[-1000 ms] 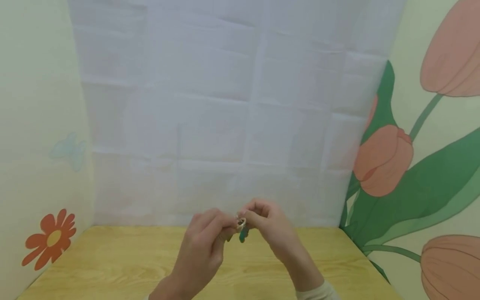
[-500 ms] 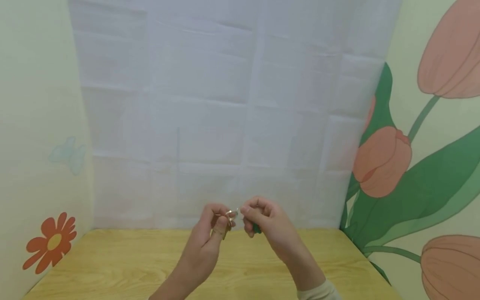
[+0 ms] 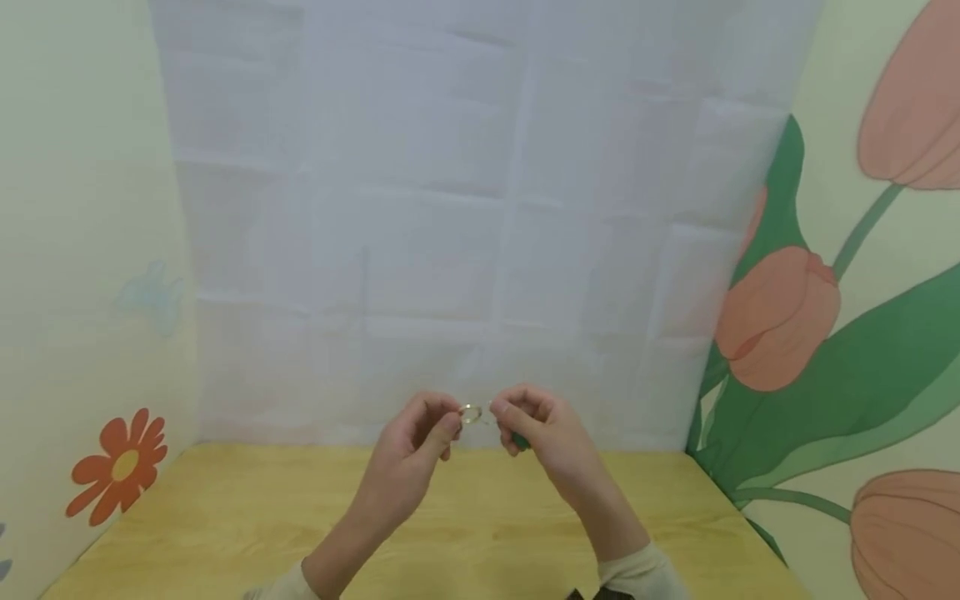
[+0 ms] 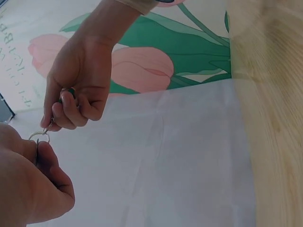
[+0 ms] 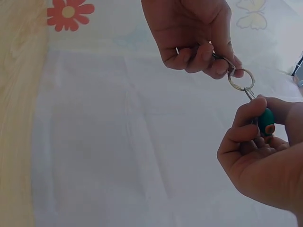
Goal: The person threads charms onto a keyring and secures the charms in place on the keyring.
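Observation:
Both hands are raised in front of the white backdrop, close together. My left hand (image 3: 408,450) pinches a metal piece (image 5: 223,58) joined to a key ring (image 5: 253,78), which stands out past its fingertips. Facing it, my right hand (image 3: 551,437) pinches a small metal link (image 5: 249,93) that meets the ring's lower edge. A green charm with orange parts (image 5: 267,119) is tucked among the right hand's curled fingers, partly hidden. In the left wrist view, the ring (image 4: 47,136) shows between the two hands' fingertips.
Below the hands lies a wood-grain table (image 3: 247,517). A creased white sheet (image 3: 420,250) hangs behind it. Side walls carry a painted red flower (image 3: 123,467) on the left and large tulips (image 3: 780,325) on the right.
The hands have drawn slightly apart and the left has turned, so the key ring now shows between them. The green charm, hanging below the fingers before, is now mostly inside the right hand.

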Tool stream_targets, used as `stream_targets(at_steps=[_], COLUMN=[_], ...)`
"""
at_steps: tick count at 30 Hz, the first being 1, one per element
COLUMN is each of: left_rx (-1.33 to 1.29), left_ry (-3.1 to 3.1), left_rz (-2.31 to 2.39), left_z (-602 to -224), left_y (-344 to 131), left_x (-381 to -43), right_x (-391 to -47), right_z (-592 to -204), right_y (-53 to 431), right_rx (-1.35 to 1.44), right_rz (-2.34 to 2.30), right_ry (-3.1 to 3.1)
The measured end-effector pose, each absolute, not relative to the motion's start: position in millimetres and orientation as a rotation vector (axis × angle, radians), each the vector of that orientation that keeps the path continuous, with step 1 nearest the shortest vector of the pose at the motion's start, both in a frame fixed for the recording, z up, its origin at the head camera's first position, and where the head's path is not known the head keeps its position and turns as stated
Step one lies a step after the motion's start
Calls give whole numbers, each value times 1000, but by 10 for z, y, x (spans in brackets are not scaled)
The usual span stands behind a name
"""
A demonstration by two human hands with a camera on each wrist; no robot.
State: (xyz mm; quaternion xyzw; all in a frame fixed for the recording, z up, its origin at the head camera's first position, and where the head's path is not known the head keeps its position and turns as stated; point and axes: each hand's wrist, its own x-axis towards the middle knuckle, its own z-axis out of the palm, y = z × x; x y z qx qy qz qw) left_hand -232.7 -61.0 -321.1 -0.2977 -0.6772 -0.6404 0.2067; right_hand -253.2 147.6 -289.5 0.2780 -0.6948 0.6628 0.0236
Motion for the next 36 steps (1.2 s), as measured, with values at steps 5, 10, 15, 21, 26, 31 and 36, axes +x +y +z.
stream_targets(at_steps=[5,10,15,21,26,31,36], left_rx=[-767,-750,-752,-802,-771,-646,-606], left_ry=[-1972,-2035,-2145,-2453,-2678,-2777,-2830], left_rz=[-1605,-1492,-1387,-1335,-1433,-1498,-1483], left_z=[-3297,-3430,-3553,-3779,-4009,-4168,-4266], left_y=[-656,-701,-792,-878,-911,-920,-961], left_x=[-2490,-2655,-2818,-2967,-2962,-2935,-2926], right_x=[-2670,-2837,-3039,-3194,-3187,-3150,-3115], right_z=[-3005,-3174,-3375,-3671,-3893,-3998,-4052], right_y=[1523,1576,1583,1585,1591,1600,1588], right_rx=[865,799,692,746,873,932,950], right_rz=[1963,1911,1773,1369,1099,907,754], right_ry=[-2209,-2305,-2389,-2560,-2824,-2988,-3031])
